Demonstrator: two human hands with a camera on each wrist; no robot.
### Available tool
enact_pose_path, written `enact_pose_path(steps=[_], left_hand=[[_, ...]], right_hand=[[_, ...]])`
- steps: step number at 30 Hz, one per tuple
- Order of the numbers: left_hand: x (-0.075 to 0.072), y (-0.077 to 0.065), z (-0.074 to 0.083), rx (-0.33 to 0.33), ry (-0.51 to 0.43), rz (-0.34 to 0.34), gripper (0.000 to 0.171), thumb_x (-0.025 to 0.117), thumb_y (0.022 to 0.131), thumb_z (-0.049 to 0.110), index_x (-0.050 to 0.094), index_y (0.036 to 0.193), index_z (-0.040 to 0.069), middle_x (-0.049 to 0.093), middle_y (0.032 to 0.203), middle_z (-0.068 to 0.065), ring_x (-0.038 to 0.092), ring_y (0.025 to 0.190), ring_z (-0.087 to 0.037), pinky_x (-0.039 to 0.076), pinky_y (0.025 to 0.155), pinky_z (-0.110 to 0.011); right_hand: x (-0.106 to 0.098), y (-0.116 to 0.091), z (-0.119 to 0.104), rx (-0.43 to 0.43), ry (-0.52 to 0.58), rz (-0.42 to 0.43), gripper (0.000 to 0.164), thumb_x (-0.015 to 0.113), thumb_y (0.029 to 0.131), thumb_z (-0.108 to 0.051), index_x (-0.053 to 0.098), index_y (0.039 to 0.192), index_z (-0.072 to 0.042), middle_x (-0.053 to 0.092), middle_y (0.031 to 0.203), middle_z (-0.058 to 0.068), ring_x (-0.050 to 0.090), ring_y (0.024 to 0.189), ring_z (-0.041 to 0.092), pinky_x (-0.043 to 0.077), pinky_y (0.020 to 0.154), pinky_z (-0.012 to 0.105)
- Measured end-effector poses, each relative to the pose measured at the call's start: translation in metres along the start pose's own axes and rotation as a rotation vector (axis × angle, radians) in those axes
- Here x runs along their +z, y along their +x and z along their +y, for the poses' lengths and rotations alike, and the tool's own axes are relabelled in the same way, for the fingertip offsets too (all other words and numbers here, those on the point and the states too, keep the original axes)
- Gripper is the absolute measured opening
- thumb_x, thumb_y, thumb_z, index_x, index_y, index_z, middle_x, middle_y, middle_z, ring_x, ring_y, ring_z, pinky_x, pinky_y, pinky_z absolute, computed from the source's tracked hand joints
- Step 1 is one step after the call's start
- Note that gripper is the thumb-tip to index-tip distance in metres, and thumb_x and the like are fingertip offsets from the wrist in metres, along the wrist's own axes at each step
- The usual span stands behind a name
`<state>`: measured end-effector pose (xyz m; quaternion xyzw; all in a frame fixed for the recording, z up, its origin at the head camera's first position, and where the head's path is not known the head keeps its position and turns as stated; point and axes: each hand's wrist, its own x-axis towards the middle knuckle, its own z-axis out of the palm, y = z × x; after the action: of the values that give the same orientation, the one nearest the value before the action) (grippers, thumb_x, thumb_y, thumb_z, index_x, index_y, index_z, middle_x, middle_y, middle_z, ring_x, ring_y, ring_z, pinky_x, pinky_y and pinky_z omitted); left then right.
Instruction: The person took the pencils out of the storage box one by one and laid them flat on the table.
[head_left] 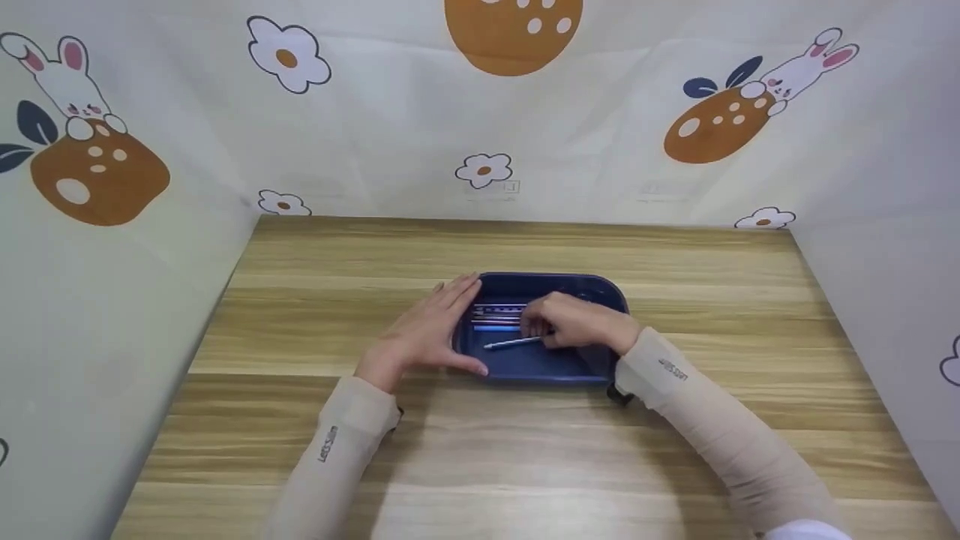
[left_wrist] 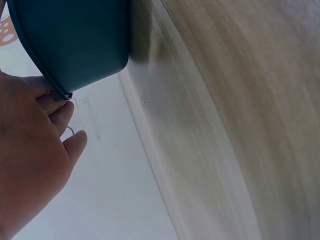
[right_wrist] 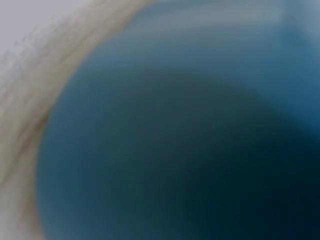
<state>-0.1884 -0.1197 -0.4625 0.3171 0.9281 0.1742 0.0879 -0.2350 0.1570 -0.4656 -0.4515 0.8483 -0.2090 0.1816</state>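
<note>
A dark blue, round-cornered plastic bin (head_left: 551, 379) stands on the table. My left hand (head_left: 424, 330) lies against its left end, fingers stretched along the far corner and thumb at the near corner. In the left wrist view the fingertips of that hand (left_wrist: 35, 145) meet the bin's rim (left_wrist: 42, 70). Inside the bin, my right hand (head_left: 570, 321) pinches a slim silvery pen (head_left: 510, 344) with bent fingers, its tip pointing left. Behind this pen, several pens (head_left: 495, 319) lie side by side, partly hidden by the right hand. A blurred bin wall (right_wrist: 150, 125) fills most of the right wrist view.
The wood-grain table (head_left: 510, 457) extends on all sides of the bin. Pale cloth walls (head_left: 390, 112) printed with rabbits, oranges and flowers stand at its back, left and right.
</note>
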Motion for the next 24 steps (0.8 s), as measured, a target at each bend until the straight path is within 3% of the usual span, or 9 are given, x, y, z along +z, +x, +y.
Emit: enact_pose_path(steps=[13, 18, 24], left_hand=[[-0.006, 0.008, -0.001, -0.003, 0.028, 0.001, 0.134, 0.071, 0.065, 0.081, 0.009, 0.161, 0.01, 0.006, 0.17, -0.008, 0.007, 0.158, -0.024, 0.008, 0.13, -0.044], [-0.004, 0.006, 0.0, -0.004, 0.013, 0.014, 0.134, 0.073, 0.065, 0.079, 0.011, 0.161, 0.009, 0.008, 0.17, -0.008, 0.009, 0.157, -0.026, 0.01, 0.13, -0.045], [-0.001, 0.002, 0.0, -0.018, 0.026, -0.006, 0.134, 0.073, 0.065, 0.079, 0.01, 0.161, 0.009, 0.008, 0.17, -0.009, 0.009, 0.157, -0.026, 0.01, 0.13, -0.045]], right_hand=[[-0.029, -0.016, -0.006, 0.008, -0.007, 0.062, 0.026, 0.064, 0.079, 0.006, 0.071, 0.1, -0.008, 0.071, 0.094, 0.004, 0.065, 0.083, 0.014, 0.058, 0.073, 0.026], [-0.035, -0.025, -0.009, -0.018, -0.015, 0.104, 0.026, 0.062, 0.079, 0.006, 0.071, 0.1, -0.006, 0.072, 0.094, 0.005, 0.067, 0.082, 0.016, 0.061, 0.073, 0.032], [-0.044, -0.038, -0.019, 0.017, 0.022, 0.107, 0.026, 0.061, 0.082, 0.005, 0.07, 0.105, -0.004, 0.071, 0.1, 0.008, 0.067, 0.087, 0.019, 0.061, 0.078, 0.039]])
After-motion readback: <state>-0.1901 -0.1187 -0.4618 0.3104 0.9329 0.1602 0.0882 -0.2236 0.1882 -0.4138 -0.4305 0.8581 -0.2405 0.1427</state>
